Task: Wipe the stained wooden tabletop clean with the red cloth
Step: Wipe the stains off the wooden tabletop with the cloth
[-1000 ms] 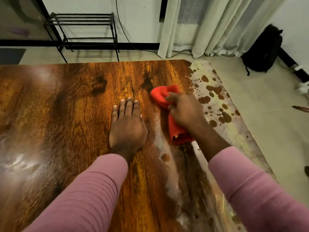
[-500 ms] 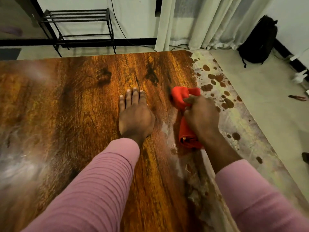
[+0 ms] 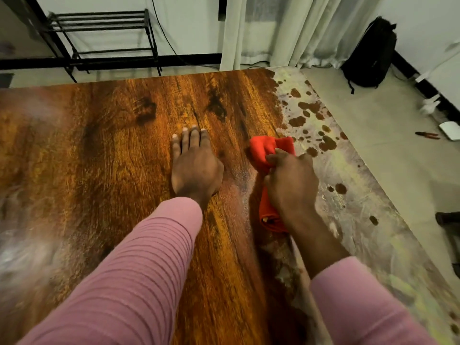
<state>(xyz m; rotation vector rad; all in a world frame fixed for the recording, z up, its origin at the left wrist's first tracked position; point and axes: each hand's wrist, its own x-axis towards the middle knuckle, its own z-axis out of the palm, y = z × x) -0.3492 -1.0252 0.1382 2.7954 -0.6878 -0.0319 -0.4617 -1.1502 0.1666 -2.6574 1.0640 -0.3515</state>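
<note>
The wooden tabletop (image 3: 94, 155) is glossy brown, with a pale smeared stained strip (image 3: 348, 175) along its right side, dotted with brown patches. My right hand (image 3: 291, 185) grips the bunched red cloth (image 3: 268, 148) and presses it on the table at the border of the stained strip. The cloth shows above and below the hand. My left hand (image 3: 195, 165) rests flat on the wood just left of the cloth, fingers straight and together.
A black metal rack (image 3: 104, 38) stands by the far wall and pale curtains (image 3: 286, 28) hang behind the table. A black backpack (image 3: 371, 53) sits on the floor at right, with pliers (image 3: 427, 135) and a white object (image 3: 450, 130) near it.
My right hand and the red cloth have slid rightwards toward the stained strip, leaving a pale smear behind. The left hand stays flat on the wood. The camera view has shifted.
</note>
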